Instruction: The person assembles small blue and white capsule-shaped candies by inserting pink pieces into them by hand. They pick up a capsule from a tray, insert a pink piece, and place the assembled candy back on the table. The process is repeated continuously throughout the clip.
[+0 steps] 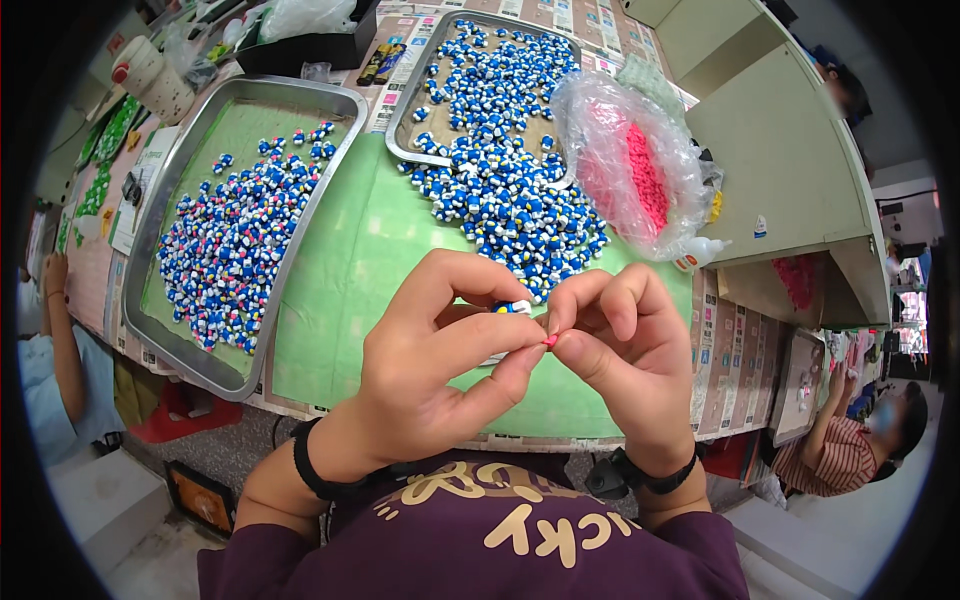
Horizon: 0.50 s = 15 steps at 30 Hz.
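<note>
Pink bit (551, 341) is right in the middle, where the tips of the two hands meet, over the green mat (350, 260). The left hand (430, 350) is on its left and the right hand (635, 355) is on its right. Both have fingertips on it or right up against it, so I can't say that one is nearer. The bit is tiny and fingers hide part of it, so I can't tell which way its long side goes.

A blue and white toy (513, 307) sits on the far side of the bit and a little to the left. It looks like it lies mostly left to right. One left finger comes between the toy and the bit, and the two look apart.

The left hand is pinched narrow. Its first finger and the next one hold the toy, and its thumb tip comes close to the bit. The right hand is pinched narrow too, with its thumb and first finger at the bit. I can't tell which hand grips the bit harder.

Past the hands, on the far side, is a big pile (510, 215) of toys. More are in the left tray (272, 315). A clear bag (590, 110) of pink bits sits far and to the right.
</note>
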Each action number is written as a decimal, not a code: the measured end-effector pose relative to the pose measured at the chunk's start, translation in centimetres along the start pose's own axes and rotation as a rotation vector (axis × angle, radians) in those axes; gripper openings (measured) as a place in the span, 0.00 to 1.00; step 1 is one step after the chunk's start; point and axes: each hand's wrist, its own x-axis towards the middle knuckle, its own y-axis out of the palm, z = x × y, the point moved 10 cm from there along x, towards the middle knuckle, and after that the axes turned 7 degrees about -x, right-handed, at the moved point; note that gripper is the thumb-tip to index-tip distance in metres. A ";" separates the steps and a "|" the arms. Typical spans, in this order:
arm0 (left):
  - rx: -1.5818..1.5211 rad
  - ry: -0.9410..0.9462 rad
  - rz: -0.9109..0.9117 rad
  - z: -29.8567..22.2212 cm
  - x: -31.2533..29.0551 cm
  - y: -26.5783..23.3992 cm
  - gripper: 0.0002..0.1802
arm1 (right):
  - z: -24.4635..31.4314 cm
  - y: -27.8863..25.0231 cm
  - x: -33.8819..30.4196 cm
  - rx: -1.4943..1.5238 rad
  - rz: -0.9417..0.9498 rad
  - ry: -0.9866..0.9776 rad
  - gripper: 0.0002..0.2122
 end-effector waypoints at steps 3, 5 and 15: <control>-0.021 0.004 -0.007 -0.1 0.1 0.1 0.10 | -0.6 0.0 0.0 0.092 0.017 0.057 0.14; -0.018 -0.002 -0.004 0.0 0.0 0.1 0.10 | -0.7 0.2 0.1 0.124 0.034 0.060 0.14; -0.031 -0.238 -0.130 3.8 -0.8 -4.5 0.11 | -1.1 0.7 0.5 -1.148 0.275 -0.215 0.10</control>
